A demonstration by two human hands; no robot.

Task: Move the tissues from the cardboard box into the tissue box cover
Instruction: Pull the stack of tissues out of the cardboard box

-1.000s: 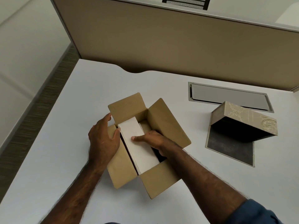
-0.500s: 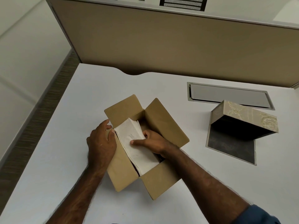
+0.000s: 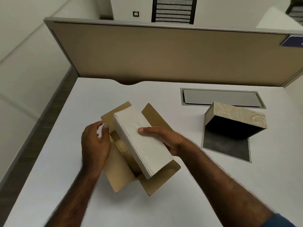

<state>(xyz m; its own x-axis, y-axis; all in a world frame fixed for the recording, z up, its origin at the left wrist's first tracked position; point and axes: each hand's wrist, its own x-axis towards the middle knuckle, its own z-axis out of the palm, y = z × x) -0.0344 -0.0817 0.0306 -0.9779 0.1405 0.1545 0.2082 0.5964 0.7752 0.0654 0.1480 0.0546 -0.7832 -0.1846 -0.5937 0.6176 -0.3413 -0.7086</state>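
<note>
Presently the stack of tissues [image 3: 142, 141] is being held above the open cardboard box [image 3: 121, 169], its far end raised over the rear flap and its near end hanging over the front flap; it is being gripped along its right long side by the right hand [image 3: 164, 138], thumb laid flat on the top sheet and fingers hidden beneath, presumably so that the loose sheets are being kept squared and are not being allowed to fan out; the left hand [image 3: 95, 145] is being kept beside the box's left wall, fingers curled near the rear flap with nothing closed in them, and whether the cardboard is being touched cannot be told, though the box is probably being steadied against being dragged along; the tissue box cover [image 3: 236, 122] is being left well apart to the right on the white desk [image 3: 49, 169], propped open on its hinged dark base with its dark hollow facing the person, so a sideways entry is being invited; between box and cover bare desk is being offered, with no obstacle along the way; the right box flap, standing up just under the stack, is being judged the one edge likely to be caught, and the recessed cable tray [image 3: 221, 99] behind the cover is being left out of the path.
</note>
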